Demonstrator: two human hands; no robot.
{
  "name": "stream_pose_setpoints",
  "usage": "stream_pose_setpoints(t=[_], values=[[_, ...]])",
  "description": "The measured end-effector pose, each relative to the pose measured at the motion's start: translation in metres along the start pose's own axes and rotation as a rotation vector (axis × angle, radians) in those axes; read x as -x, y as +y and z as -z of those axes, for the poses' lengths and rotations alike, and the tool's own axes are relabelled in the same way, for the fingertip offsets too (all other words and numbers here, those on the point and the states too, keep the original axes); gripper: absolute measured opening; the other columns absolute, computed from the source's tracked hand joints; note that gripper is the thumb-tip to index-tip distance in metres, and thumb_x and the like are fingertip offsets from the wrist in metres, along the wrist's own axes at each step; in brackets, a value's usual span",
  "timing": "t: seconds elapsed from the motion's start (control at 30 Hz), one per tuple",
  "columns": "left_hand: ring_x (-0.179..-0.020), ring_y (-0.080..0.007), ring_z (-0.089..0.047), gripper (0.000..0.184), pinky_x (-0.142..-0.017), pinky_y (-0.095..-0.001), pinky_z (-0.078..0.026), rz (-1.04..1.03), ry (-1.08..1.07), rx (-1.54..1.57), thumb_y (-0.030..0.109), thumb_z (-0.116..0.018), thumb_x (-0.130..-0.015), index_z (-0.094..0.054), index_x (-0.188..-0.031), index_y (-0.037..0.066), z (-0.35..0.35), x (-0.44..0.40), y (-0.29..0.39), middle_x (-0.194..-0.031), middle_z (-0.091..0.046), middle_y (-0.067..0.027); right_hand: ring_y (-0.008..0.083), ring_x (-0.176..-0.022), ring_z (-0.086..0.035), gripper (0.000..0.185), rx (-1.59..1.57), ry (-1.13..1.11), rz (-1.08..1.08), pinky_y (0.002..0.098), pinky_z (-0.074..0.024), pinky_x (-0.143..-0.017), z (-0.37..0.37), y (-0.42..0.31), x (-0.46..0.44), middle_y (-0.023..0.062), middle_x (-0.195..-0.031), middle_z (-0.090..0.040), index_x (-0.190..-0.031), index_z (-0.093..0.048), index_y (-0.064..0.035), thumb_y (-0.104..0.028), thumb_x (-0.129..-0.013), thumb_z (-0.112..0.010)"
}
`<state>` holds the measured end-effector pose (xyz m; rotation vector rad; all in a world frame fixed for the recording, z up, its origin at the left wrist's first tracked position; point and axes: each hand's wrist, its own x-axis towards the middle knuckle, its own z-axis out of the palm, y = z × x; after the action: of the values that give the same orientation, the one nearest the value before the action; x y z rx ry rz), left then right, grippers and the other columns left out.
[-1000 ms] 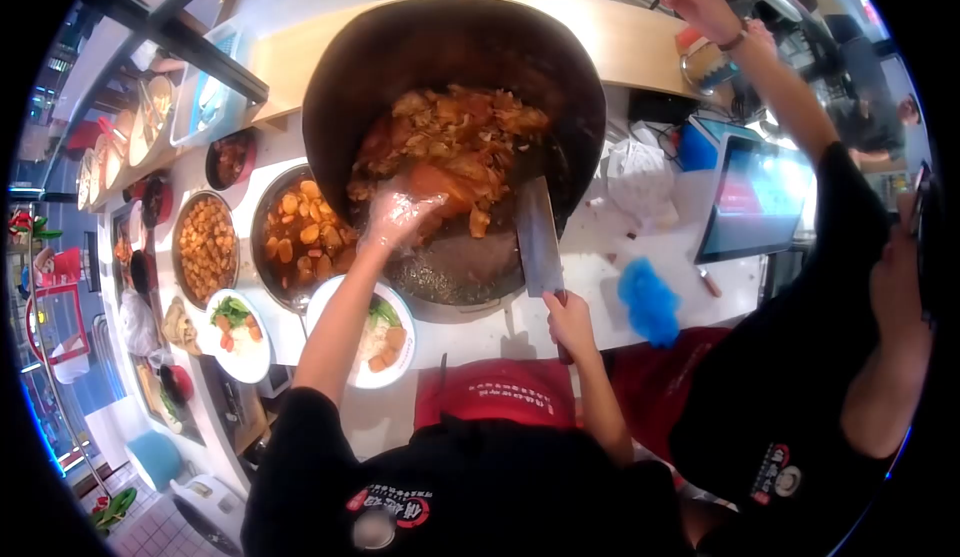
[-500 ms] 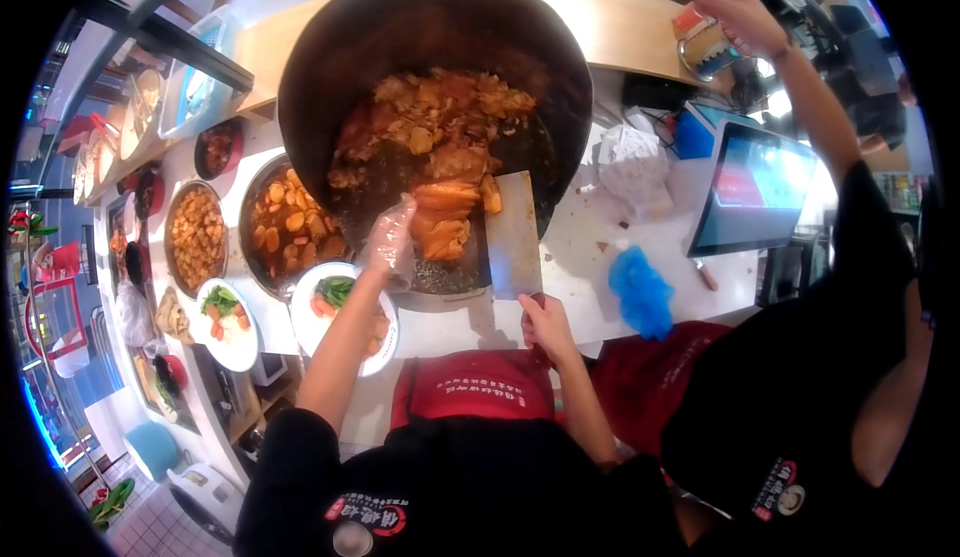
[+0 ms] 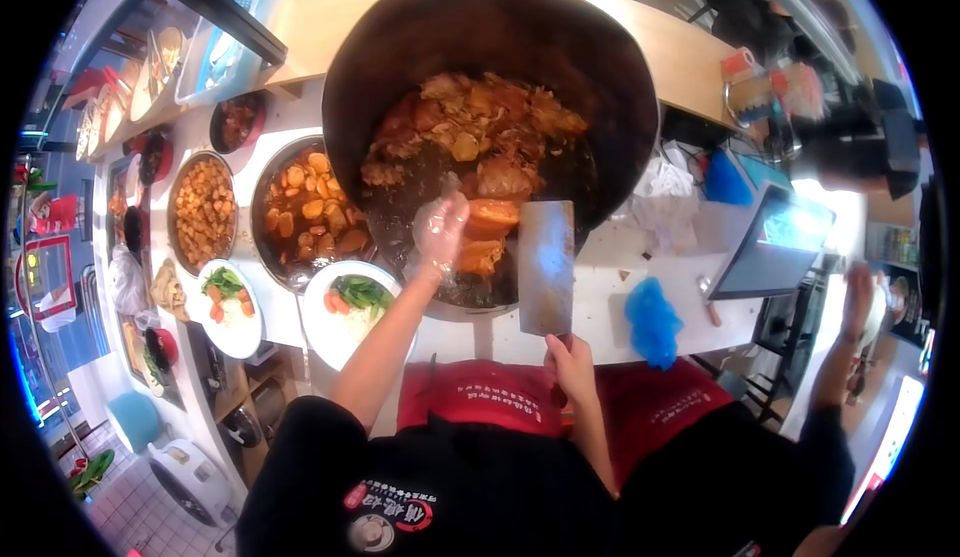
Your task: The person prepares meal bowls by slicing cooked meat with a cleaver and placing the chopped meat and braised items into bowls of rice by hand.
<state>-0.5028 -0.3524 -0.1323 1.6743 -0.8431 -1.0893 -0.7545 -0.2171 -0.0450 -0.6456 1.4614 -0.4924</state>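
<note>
A large dark pot (image 3: 490, 32) stands in front of me with chunks of browned braised meat (image 3: 470, 117) in brown liquid. My left hand (image 3: 442, 227), in a clear plastic glove, is closed against the left side of a layered piece of braised meat (image 3: 492, 219) near the pot's front rim. My right hand (image 3: 572, 365) grips the handle of a cleaver (image 3: 546, 262). Its broad blade stands at the right side of that piece, over the pot's rim. Under my left forearm is a white plate (image 3: 322, 342) with rice, greens and orange chunks.
To the left stand a pan of potato-like chunks in sauce (image 3: 305, 207), a pan of small browned cubes (image 3: 203, 212) and another filled plate (image 3: 240, 337). On the right are a blue plastic bag (image 3: 652, 322), a screen (image 3: 770, 257) and a co-worker in a red apron (image 3: 655, 407).
My view has shifted, so the pot appears further right. My left hand stays at the meat and the cleaver stays beside it. The co-worker's raised arm has come down to the right.
</note>
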Motion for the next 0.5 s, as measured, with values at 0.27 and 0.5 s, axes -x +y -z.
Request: stream_pose_setpoints(t=[0.27,0.5], values=[[-0.113,-0.0442,-0.055,0.088,-0.098,-0.0464,-0.045,-0.387,-0.106,-0.566,0.035,-0.075,-0.077,-0.033,-0.143,-0.007,0.000,0.015,0.031,-0.126,-0.053,-0.0307,0.0126,-0.040,-0.035,0.029,-0.188,0.181,-0.148,0.0278,-0.0315,-0.036,0.012,0.007,-0.030,0.0013,-0.054,-0.037,-0.077,-0.043,-0.0064,-0.023,-0.098,-0.052],[-0.122,-0.0418,-0.051,0.121,-0.103,-0.0422,-0.043,-0.206,-0.098,-0.474,0.039,-0.086,-0.064,-0.013,-0.151,-0.002,0.007,0.021,0.031,-0.136,-0.047,-0.0280,0.0119,-0.038,-0.039,0.034,-0.007,0.179,-0.077,0.0269,-0.0324,-0.035,0.020,0.004,-0.067,0.0018,-0.052,-0.041,-0.071,-0.045,-0.0063,-0.025,-0.098,-0.053]])
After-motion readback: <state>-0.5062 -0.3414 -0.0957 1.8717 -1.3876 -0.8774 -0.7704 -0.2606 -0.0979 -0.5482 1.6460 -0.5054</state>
